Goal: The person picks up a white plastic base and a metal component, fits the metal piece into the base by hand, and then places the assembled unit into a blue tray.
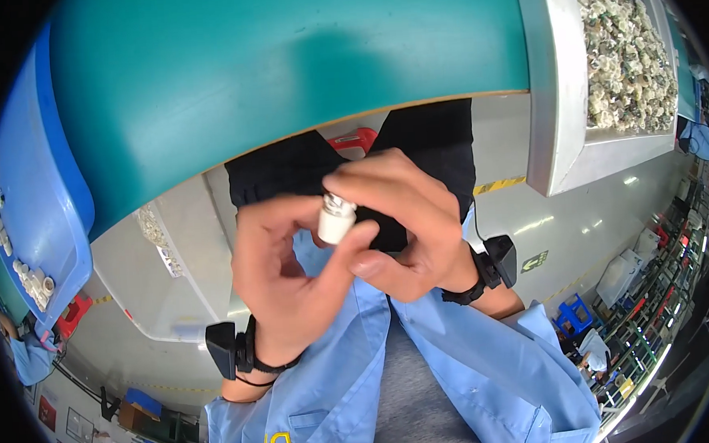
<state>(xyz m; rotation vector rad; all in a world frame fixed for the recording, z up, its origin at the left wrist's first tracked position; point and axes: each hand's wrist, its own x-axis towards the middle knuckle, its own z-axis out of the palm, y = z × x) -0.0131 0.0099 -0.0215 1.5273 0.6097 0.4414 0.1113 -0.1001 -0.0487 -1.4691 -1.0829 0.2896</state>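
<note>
Over my black trousers, just off the near edge of the green table: both hands up on one small white part. It's held roughly upright, off any surface, with a shiny metallic section at the top end. My left hand has it pinched between thumb and index, thumb tip on its right side. My right hand arches in from the other side: index tip at the metallic top, thumb tip just below the left thumb. Can't tell if the right is gripping or only touching. Other right fingers curled, partly hidden; hands slightly blurred.

Black wrist devices strapped on both wrists. I'm in a light blue jacket over a grey shirt.

Left side: blue bin, loose white pieces in its lower part. Right side: pale box, loaded with a heap of mixed small parts, whitish and dark. Below the table, left: translucent tray with more small bits along one side. Red object shows between my legs, shape mostly hidden.
</note>
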